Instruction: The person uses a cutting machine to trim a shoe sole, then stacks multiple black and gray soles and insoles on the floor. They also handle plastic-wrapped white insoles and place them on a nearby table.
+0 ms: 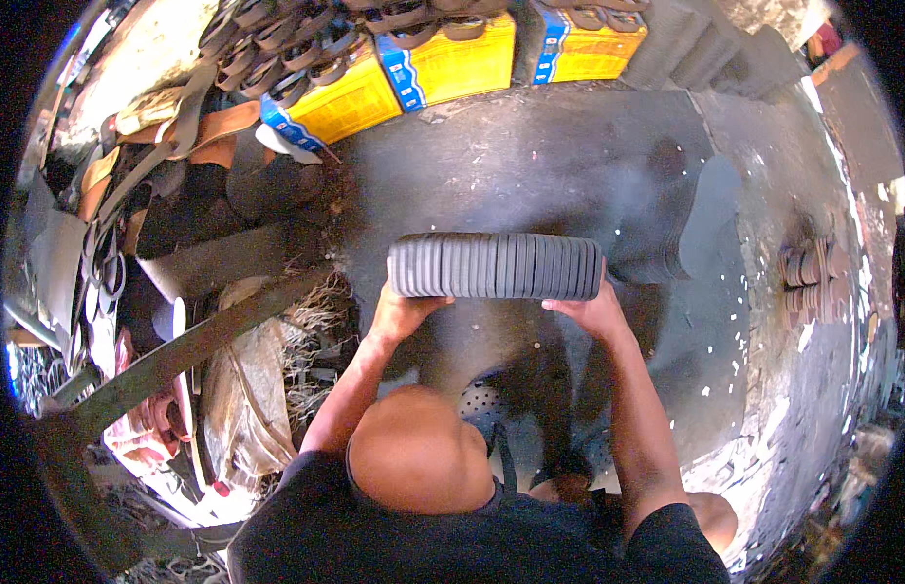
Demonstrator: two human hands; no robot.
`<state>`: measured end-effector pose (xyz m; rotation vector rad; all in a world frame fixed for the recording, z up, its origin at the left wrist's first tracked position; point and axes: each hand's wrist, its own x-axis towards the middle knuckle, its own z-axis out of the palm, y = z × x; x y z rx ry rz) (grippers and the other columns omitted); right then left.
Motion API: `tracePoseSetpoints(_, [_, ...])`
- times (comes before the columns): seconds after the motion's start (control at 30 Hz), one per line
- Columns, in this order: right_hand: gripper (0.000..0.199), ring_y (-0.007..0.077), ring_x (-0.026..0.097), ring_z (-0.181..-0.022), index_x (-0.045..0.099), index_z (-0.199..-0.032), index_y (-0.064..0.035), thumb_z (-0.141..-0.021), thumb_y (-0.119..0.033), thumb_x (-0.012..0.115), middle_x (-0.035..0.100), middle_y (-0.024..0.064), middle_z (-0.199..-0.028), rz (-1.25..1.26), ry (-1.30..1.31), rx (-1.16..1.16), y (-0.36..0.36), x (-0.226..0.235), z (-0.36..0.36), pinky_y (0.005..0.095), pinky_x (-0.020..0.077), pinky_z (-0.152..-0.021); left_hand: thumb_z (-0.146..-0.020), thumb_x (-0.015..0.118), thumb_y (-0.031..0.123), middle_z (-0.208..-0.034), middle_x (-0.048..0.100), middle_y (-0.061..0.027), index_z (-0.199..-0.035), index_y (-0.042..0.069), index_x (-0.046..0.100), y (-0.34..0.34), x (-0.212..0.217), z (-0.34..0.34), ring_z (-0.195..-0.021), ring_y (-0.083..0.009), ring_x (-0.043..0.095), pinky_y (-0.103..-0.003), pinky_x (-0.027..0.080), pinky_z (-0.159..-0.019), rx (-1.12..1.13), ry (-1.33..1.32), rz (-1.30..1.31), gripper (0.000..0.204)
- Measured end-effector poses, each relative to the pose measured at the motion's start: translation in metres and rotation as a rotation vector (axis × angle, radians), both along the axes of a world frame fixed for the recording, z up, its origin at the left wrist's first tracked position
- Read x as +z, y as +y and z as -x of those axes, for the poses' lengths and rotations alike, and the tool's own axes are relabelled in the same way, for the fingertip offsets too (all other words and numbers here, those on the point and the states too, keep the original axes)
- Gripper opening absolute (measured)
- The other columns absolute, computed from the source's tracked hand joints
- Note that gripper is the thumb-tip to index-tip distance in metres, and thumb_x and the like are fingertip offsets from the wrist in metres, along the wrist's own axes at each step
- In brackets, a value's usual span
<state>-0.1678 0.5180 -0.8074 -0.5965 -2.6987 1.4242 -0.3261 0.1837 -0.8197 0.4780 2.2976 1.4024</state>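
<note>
Between my two hands is a long, tightly pressed stack of grey soles (496, 266), standing on edge side by side with their rims showing as ridges. My left hand (404, 311) grips its left end, thumb along the near side. At the other end my right hand (596, 307) clasps it, thumb also on the near side. The far fingers of both hands are hidden behind the stack. Both arms reach forward, and the stack is held above the dark floor. To the right of it lies a pile of flat grey soles (705, 219).
Yellow and blue boxes (447, 63) bearing many dark sandals (277, 44) line the far side. Leather and rubber scraps (204, 209) heap up on the left, beside a wooden beam (209, 336). Brown stacked pieces (812, 282) lie at far right.
</note>
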Motion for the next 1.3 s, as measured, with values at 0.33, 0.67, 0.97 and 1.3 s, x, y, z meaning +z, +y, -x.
tracePoseSetpoints(0.33, [0.108,0.0502,0.064,-0.114,0.054,-0.128,0.0133,-0.077,-0.081,0.065,0.064,0.0376,-0.119,-0.115,-0.403,0.042,0.002,0.015,0.035,0.0513,0.0501,-0.1,-0.077,0.085,0.056,-0.103,0.068,-0.0227,-0.123,-0.001,0.051,0.009,0.0,0.0,-0.095,-0.0353,0.068,-0.042,0.054,-0.085,0.176,0.064,0.317,0.081])
tracePoseSetpoints(0.67, [0.103,0.0497,0.061,-0.117,0.043,-0.138,0.0123,-0.082,-0.069,0.071,0.06,0.0384,-0.124,-0.054,-0.248,-0.153,-0.028,-0.042,0.02,0.051,0.0482,-0.1,-0.082,0.08,0.055,-0.125,0.057,-0.0317,-0.136,-0.008,0.047,0.016,-0.067,-0.028,-0.117,-0.0465,0.057,-0.05,0.046,-0.101,0.29,0.232,0.205,0.089])
tracePoseSetpoints(0.97, [0.117,0.0451,0.062,-0.101,0.034,-0.145,0.0104,-0.073,-0.07,0.077,0.062,0.0299,-0.115,-0.538,-0.005,-0.334,-0.087,-0.05,0.017,0.0519,0.0505,-0.088,-0.059,0.097,0.048,-0.152,0.031,-0.0294,-0.155,-0.003,0.019,0.019,-0.058,-0.047,-0.144,-0.0453,0.03,-0.053,0.028,-0.119,0.178,0.132,0.179,0.133])
tracePoseSetpoints(1.3, [0.122,0.0435,0.059,-0.113,0.03,-0.149,0.0102,-0.071,-0.073,0.075,0.058,0.0291,-0.128,-0.577,-0.083,-0.318,-0.088,-0.05,0.019,0.0514,0.0473,-0.095,-0.048,0.1,0.053,-0.151,0.032,-0.0358,-0.158,-0.002,0.0,0.049,-0.025,-0.055,-0.14,-0.0498,0.035,-0.055,0.031,-0.118,0.252,0.125,0.39,0.158])
